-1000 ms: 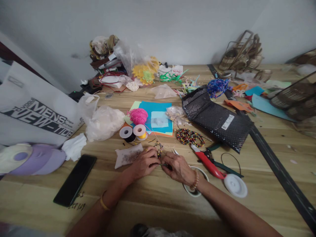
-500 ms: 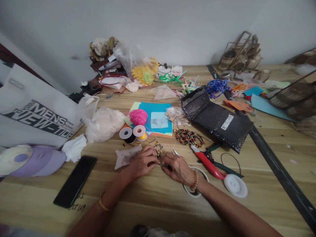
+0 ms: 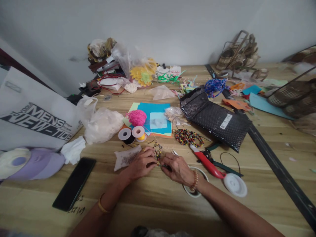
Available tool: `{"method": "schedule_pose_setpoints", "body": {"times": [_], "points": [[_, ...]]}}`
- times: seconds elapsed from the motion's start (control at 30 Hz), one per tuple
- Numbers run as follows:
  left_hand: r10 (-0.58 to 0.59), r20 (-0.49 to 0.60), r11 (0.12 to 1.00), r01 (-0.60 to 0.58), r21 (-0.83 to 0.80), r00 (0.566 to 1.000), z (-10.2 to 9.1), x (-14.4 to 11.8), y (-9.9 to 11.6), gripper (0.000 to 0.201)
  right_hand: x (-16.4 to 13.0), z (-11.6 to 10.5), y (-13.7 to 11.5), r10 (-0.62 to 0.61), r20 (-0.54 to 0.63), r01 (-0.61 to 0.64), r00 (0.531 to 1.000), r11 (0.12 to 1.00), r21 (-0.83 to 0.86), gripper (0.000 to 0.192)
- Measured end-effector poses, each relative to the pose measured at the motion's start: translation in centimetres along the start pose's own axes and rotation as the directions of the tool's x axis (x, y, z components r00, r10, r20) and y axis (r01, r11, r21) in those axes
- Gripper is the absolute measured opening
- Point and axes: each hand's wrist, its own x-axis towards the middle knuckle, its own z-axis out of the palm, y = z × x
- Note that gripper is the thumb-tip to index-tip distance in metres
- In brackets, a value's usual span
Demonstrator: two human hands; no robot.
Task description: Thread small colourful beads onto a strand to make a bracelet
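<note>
Bead strand (image 3: 158, 153) sits btwn both hands at table's near-centre, long axis running away from the person toward thread spools (image 3: 132, 134); left hand (image 3: 140, 163) pinches its near end, right hand (image 3: 178, 168) fingertips closed on same end, w/ red-handled cutters (image 3: 206, 162) just right of right hand.

Two thread spools (image 3: 131, 134), one phone (image 3: 74, 183), one pink yarn ball (image 3: 137, 117).

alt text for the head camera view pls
Two bare hands, left hand and right hand, meet over a small beaded strand on a cluttered wooden table, with red-handled cutters and a black phone nearby.
</note>
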Motion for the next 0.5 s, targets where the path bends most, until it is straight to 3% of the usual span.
{"method": "schedule_pose_setpoints", "body": {"times": [0.2, 0.5], "points": [[0.011, -0.059, 1.000, -0.010, 0.007, 0.998, 0.01, 0.21, 0.24, 0.015, 0.08, -0.15, -0.08, -0.014, -0.002, 0.014, 1.000, 1.000, -0.011, 0.010], [0.004, -0.037, 1.000, -0.004, 0.002, 0.999, 0.06, 0.14, 0.16, 0.018, 0.03, -0.09, -0.05, -0.003, 0.004, 0.003, 1.000, 1.000, -0.002, 0.010]]}}
